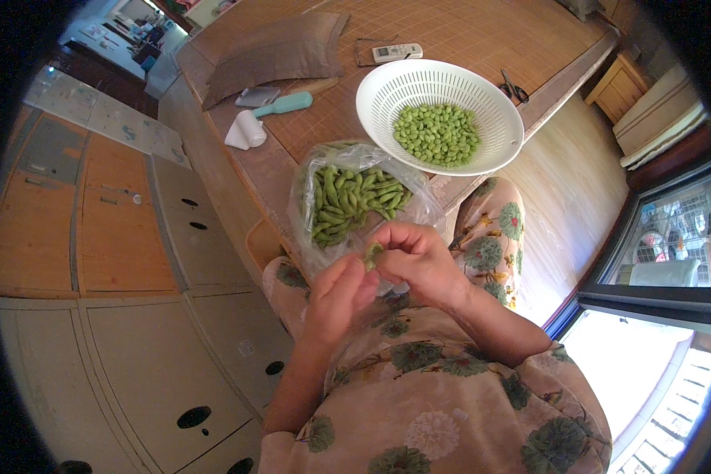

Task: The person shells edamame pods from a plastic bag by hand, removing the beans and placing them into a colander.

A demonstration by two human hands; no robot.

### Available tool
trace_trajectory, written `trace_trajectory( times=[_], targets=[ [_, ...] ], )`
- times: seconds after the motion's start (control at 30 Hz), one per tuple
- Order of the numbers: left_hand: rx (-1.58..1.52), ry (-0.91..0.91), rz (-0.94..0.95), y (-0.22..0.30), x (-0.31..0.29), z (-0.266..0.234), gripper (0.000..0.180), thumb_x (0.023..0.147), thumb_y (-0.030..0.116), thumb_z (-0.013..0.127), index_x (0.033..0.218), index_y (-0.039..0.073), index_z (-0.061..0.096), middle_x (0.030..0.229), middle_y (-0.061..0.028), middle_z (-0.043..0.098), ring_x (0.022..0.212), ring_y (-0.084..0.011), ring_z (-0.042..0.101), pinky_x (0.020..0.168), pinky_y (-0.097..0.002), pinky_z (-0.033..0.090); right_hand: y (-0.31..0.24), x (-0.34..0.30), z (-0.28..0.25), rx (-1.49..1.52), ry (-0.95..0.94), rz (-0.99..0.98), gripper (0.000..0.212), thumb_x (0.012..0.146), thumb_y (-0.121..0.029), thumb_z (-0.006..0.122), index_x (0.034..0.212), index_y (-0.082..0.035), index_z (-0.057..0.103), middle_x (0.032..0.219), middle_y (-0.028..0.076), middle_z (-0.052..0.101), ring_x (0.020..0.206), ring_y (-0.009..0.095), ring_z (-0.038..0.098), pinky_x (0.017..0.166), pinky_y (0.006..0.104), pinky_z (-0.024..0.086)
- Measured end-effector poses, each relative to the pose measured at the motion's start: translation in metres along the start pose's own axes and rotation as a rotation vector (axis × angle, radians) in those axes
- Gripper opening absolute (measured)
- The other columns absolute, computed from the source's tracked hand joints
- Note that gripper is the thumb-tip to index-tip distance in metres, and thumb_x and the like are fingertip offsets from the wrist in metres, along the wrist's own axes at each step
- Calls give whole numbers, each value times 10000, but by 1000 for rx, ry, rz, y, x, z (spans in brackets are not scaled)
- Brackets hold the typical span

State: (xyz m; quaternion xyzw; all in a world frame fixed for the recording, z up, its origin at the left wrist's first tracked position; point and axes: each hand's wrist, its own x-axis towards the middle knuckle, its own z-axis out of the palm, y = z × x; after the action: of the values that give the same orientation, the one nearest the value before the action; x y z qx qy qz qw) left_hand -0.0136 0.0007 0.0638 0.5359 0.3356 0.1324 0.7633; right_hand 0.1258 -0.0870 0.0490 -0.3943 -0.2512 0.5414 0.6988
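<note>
Between my two hands is a green edamame pod, partly hidden by the fingers. My left hand pinches it from the left and below. On its other side, my right hand grips it with curled fingers. Just beyond the hands lies a clear plastic bag, its mouth spread wide, full of unshelled edamame pods. Farther off to the right stands a white slotted colander, tilted toward me, with many shelled green beans gathered at its bottom.
A grey-brown pillow, a teal-handled brush, a white paper roll, a remote control and dark scissors lie on the brown woven mat. Cabinets line the left; a glass door stands at right.
</note>
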Motion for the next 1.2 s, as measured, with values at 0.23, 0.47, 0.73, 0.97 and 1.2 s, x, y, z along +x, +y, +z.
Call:
trace_trajectory(
  times=[0.23, 0.47, 0.73, 0.97, 1.2],
  targets=[
    [-20, -135, 44, 0, 2, -11, 351, 1014, 283, 405, 902, -12, 558, 612, -5, 441, 530, -100, 378, 508, -250, 319, -2, 2, -3, 62, -7, 66, 159, 826, -21, 550, 967, -10, 623, 756, 10, 619, 630, 44, 512, 545, 189, 378],
    [155, -135, 33, 7, -1, -11, 338, 1016, 258, 394, 905, -8, 570, 612, -12, 481, 529, -109, 431, 511, -249, 356, -4, 4, -3, 178, -11, 126, 140, 820, -25, 564, 946, -10, 621, 738, 22, 607, 606, 56, 497, 543, 192, 368],
    [413, 99, 205, 3, 1, -10, 208, 966, 161, 527, 882, -1, 626, 631, 32, 530, 559, -45, 467, 503, -215, 375, 10, 2, 0, -85, 150, -158, 155, 843, -23, 615, 996, -21, 595, 868, -13, 587, 702, 44, 509, 595, 191, 404],
    [639, 155, 293, 6, 3, -12, 161, 922, 107, 575, 853, -35, 612, 622, -23, 541, 583, -63, 484, 528, -243, 407, 9, -7, 4, -601, 119, -293, 170, 832, 42, 649, 983, -11, 594, 876, 14, 567, 790, 68, 540, 670, 227, 460],
    [640, 187, 392, 12, 0, -6, 204, 930, 124, 574, 776, -9, 590, 608, -22, 521, 565, -68, 457, 521, -251, 378, 11, -4, 11, -891, 195, -688, 210, 723, 19, 698, 911, -15, 610, 827, 147, 585, 748, 330, 598, 642, 384, 502]
  ],
)
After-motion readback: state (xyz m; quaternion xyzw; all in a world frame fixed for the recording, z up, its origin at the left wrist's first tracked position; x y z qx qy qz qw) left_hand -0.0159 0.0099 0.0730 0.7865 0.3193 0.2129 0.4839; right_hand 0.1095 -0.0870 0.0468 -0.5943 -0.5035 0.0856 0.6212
